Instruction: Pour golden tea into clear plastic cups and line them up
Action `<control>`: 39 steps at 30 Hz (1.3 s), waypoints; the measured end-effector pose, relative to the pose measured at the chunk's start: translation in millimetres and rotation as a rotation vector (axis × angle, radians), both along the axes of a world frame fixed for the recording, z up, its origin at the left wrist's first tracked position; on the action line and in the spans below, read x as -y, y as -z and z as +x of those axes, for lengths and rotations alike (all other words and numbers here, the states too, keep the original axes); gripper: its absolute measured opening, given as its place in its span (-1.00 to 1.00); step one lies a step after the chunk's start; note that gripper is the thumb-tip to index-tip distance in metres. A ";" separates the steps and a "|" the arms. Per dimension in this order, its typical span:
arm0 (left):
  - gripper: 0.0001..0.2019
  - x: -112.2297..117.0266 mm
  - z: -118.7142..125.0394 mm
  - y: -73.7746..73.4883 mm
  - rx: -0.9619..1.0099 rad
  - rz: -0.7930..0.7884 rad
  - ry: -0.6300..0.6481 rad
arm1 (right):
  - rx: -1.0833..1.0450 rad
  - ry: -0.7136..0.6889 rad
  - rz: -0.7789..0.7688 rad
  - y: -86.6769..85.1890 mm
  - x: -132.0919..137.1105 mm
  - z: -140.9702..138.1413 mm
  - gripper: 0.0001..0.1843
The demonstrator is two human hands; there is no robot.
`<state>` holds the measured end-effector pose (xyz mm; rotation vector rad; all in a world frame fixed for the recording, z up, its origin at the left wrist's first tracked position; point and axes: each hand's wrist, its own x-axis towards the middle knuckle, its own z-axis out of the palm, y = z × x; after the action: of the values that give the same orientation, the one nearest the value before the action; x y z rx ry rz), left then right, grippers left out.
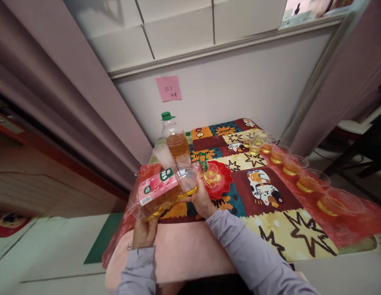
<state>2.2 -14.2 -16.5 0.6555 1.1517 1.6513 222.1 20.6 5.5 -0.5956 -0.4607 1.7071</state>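
Note:
I hold a large clear plastic bottle [161, 192] with a pink label, tipped on its side with its neck toward a small clear cup [211, 172]. A little yellow liquid lies in the bottle. My left hand [143, 233] is closed under its base. My right hand [201, 200] grips it near the neck. The small cup holds yellow liquid and stands on a red plate [222, 182].
A second bottle [174, 139] with a green cap stands at the back, with a stack of clear cups [163, 155] beside it. Several filled cups [294, 164] line the right side of the patterned tablecloth [288, 229]. A pink note [168, 88] hangs on the wall.

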 end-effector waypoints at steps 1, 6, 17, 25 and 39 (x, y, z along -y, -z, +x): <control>-0.29 0.1 0.6 -0.6 0.007 0.000 -0.005 | 0.001 -0.004 0.003 0.2 -0.2 0.0 -0.30; -0.26 0.3 3.2 -3.2 0.039 0.003 -0.019 | 0.005 -0.015 -0.007 0.9 -0.3 -0.2 -0.31; -0.28 1.4 6.4 -8.4 0.005 0.000 0.001 | 0.009 -0.021 -0.009 1.0 -0.5 0.4 -0.30; -0.20 1.3 7.5 -7.9 0.017 -0.005 -0.020 | -0.001 -0.007 -0.014 0.3 0.2 -0.3 -0.30; -0.30 -0.1 1.1 1.3 0.005 0.003 0.013 | 0.027 0.066 -0.017 1.3 1.4 -0.7 -0.27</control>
<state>3.3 -14.1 -17.8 0.6594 1.1393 1.6430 221.4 19.2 4.2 -0.6402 -0.4415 1.6431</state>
